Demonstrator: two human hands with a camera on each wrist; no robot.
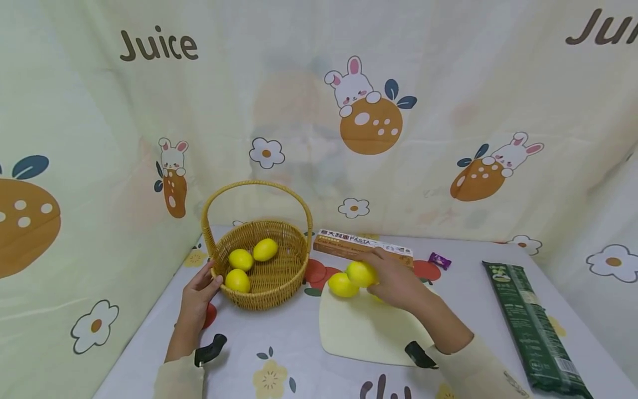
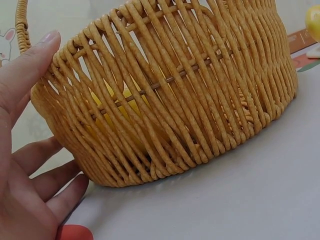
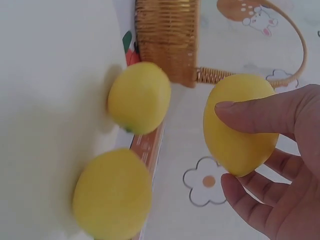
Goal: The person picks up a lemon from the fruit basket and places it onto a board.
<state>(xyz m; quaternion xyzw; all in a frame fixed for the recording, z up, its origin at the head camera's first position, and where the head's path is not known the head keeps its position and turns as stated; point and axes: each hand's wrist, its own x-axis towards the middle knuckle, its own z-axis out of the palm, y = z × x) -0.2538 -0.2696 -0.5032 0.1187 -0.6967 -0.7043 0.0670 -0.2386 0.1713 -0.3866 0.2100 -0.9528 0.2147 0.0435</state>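
Observation:
My right hand (image 1: 394, 277) pinches a yellow lemon (image 3: 240, 122) between thumb and fingers, lifted above a cream cutting board (image 1: 359, 332). Two more lemons sit on the board: one (image 1: 343, 284) at its far left edge, the other (image 3: 114, 195) mostly hidden by my right hand in the head view. Around the left side of a wicker basket (image 1: 264, 296) my left hand (image 1: 196, 293) holds on, thumb at the rim and fingers along the outer wall. Three lemons (image 1: 265, 250) lie in the basket's left and back part.
A pasta box (image 1: 344, 246) lies behind the board. A small purple wrapped candy (image 1: 440, 261) rests to its right. Along the right side of the table lies a long green packet (image 1: 535, 327). The basket's tall handle (image 1: 256, 183) arches upright. A printed curtain hangs behind the table.

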